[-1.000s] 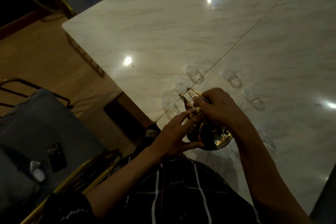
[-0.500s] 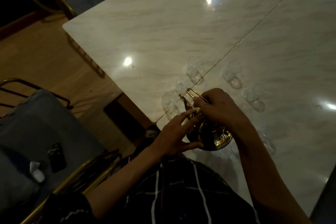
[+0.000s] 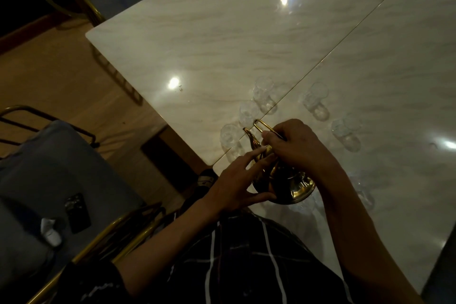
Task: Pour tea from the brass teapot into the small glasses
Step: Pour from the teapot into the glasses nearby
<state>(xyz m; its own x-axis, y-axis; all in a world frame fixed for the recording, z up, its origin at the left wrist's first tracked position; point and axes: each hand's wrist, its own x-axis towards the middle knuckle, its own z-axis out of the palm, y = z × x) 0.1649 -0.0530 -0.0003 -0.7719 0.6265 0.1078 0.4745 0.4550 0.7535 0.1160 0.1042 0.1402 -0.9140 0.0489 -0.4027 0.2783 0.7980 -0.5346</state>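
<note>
Brass teapot (image 3: 283, 180), rigid, smooth and likely heavy, tips toward fragile small glasses (image 3: 230, 138) at ten o'clock, right hand (image 3: 296, 145) gripping its handle, left hand (image 3: 237, 180) open-fingered, steadying its body.

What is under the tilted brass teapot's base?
Under the brass teapot, a clear glass partly shows on the marble table. Whether it holds tea cannot be seen.

A glossy pale marble-patterned tabletop (image 3: 222, 39), split by a thin diagonal seam, carries small clear glasses (image 3: 317, 101) clustered near its near edge, on both sides of the seam.
</note>
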